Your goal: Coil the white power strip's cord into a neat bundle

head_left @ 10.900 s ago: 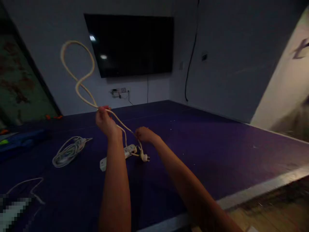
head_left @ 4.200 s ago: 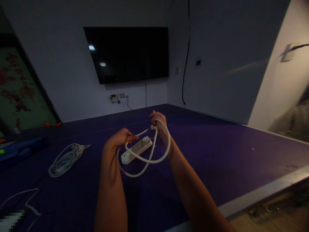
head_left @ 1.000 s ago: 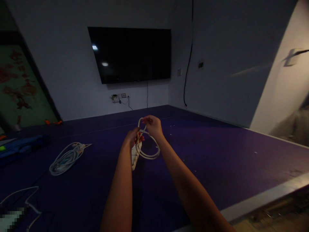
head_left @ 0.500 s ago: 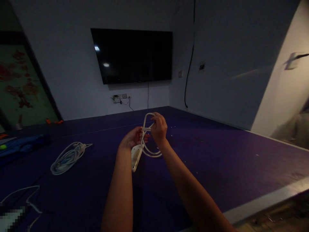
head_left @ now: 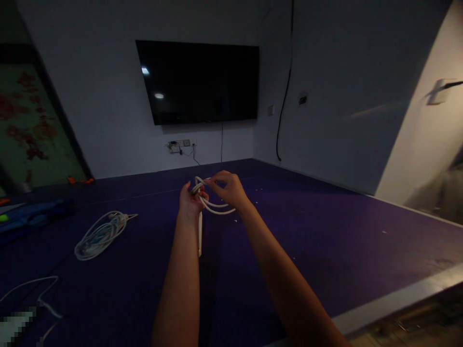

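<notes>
A white cord [head_left: 217,212] is gathered in loops in front of the person, held up off the purple floor [head_left: 325,241]. The left hand [head_left: 191,198] has its fingers curled around the bunched loops, its thumb pointing up. The right hand [head_left: 228,187] pinches the cord between thumb and fingertips, just beside the left, and a loop hangs below it. A white power strip [head_left: 200,237] shows edge-on beside the left forearm, partly hidden by it. Farther left, a coiled cable [head_left: 101,236] lies on the floor near blue cloth [head_left: 39,214]. Beyond, a dark television [head_left: 202,84] hangs on the wall above some sockets [head_left: 184,143].
</notes>
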Available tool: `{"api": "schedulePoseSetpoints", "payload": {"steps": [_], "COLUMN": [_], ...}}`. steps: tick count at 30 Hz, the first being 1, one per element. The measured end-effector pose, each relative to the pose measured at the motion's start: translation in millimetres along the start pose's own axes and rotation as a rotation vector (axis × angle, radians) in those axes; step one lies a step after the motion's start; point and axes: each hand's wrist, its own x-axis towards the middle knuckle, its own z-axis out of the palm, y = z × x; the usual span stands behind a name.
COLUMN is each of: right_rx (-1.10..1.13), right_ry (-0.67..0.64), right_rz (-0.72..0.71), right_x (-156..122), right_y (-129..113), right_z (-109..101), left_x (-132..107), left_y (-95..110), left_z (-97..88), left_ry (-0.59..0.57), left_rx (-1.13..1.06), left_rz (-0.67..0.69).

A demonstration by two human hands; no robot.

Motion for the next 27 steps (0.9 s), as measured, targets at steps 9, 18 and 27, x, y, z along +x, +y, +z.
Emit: {"api": "schedulePoseSetpoints", "payload": {"steps": [9, 18, 27], "right_rx": [-0.105, 0.286, 0.781], "right_ry": [-0.128, 0.239, -0.087], "right_rz": [-0.078, 0.385, 0.898], "right_x": [-3, -3, -26], "right_y": [20, 53, 66], "right_z": [5, -5, -4], "left_x": [1, -4, -11], "left_y": [3, 14, 17], "left_z": [-2.6, -7.9, -4.2], "left_ry": [-0.1, -0.108, 0.009], "left_rx": [-0.072, -0.128, -0.112], "left_rz": [0.013, 0.141, 0.174]}}
